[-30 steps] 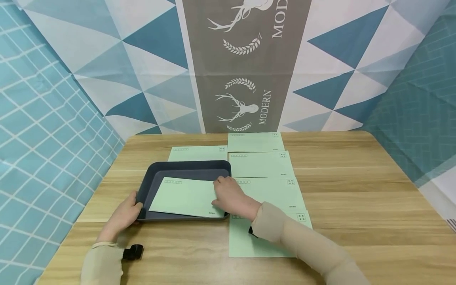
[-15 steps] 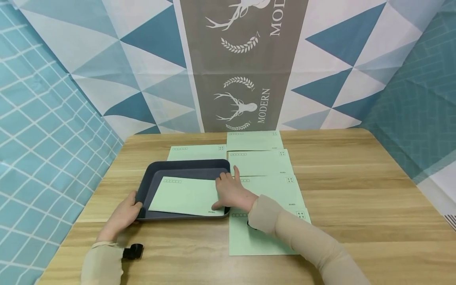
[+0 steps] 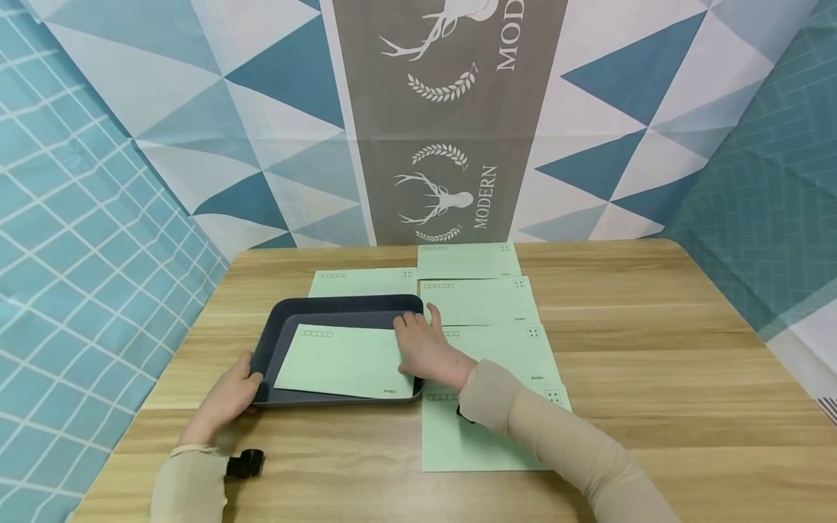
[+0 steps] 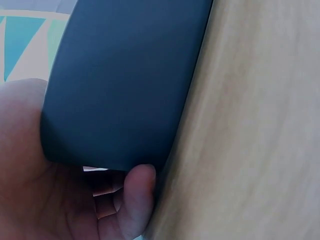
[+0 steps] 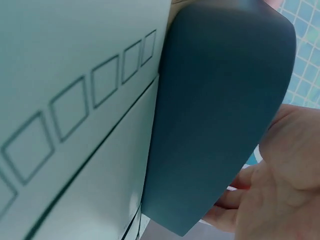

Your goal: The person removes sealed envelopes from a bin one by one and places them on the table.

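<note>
In the head view, a dark shallow tray holds pale green envelopes lying slightly askew. My left hand grips the tray's left end; in the left wrist view, that hand has its thumb and fingers at the corner of the tray. Over the right rim reaches my right hand, fingers spread and loosely bent at the envelopes' right end. The right wrist view has this hand beyond the tray's outer wall, its fingertips hidden behind the wall.
Right of the tray, several green envelopes lie in a front-to-back column on the wooden table. Another envelope shows behind the tray, partly covered. My right forearm crosses the nearer envelopes. Patterned cloths hang behind and at the left.
My right hand's outer finger has spread away from the others over the tray's right rim, and the hand has shifted slightly. My left hand and the tray have stayed in place.
</note>
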### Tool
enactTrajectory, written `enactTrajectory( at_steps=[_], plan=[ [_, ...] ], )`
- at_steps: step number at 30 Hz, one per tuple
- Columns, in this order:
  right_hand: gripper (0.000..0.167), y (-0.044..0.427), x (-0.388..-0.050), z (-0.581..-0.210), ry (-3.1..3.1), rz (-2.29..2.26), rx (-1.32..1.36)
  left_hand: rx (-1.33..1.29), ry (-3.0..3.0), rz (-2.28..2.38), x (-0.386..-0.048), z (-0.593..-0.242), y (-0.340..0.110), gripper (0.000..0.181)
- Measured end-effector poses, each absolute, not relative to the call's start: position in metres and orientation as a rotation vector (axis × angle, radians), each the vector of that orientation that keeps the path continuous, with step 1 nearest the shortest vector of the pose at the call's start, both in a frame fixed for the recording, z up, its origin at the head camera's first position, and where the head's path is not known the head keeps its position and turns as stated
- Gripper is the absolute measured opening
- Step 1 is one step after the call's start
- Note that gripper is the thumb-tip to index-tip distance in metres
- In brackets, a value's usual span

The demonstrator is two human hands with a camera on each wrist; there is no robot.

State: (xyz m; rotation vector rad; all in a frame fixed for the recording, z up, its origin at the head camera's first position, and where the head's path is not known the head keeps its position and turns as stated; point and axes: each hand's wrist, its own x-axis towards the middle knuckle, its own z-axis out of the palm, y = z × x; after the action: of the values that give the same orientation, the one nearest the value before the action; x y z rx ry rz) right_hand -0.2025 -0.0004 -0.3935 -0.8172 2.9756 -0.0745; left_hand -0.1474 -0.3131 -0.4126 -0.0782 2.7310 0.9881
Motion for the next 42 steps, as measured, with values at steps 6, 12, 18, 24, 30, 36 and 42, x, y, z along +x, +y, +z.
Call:
enactTrajectory(
  at_steps=[6,12,18,24,30,36,42],
  plan=[
    [0.051,0.005,-0.203,-0.394,2.972,-0.218,-0.916,-0.091,2.734,0.950,-0.147,-0.413,-0.314,0.058],
    [0.051,0.008,-0.205,-0.392,2.924,-0.375,-0.911,-0.107,2.729,0.982,-0.149,-0.413,-0.313,0.054],
    [0.053,0.016,-0.204,-0.388,2.812,-0.634,-0.879,-0.109,2.720,0.965,-0.151,-0.412,-0.312,0.056],
    [0.052,0.022,-0.202,-0.388,2.699,-0.887,-0.860,-0.118,2.702,0.965,-0.151,-0.412,-0.312,0.059],
    [0.049,0.027,-0.200,-0.387,2.641,-0.952,-0.849,-0.125,2.705,0.932,-0.150,-0.412,-0.313,0.060],
    [0.047,0.030,-0.199,-0.384,2.563,-1.039,-0.837,-0.138,2.692,0.959,-0.149,-0.412,-0.313,0.060],
    [0.013,0.033,-0.200,-0.384,2.550,-1.209,-0.792,-0.109,2.727,0.948,-0.149,-0.412,-0.312,0.058]
  ],
)
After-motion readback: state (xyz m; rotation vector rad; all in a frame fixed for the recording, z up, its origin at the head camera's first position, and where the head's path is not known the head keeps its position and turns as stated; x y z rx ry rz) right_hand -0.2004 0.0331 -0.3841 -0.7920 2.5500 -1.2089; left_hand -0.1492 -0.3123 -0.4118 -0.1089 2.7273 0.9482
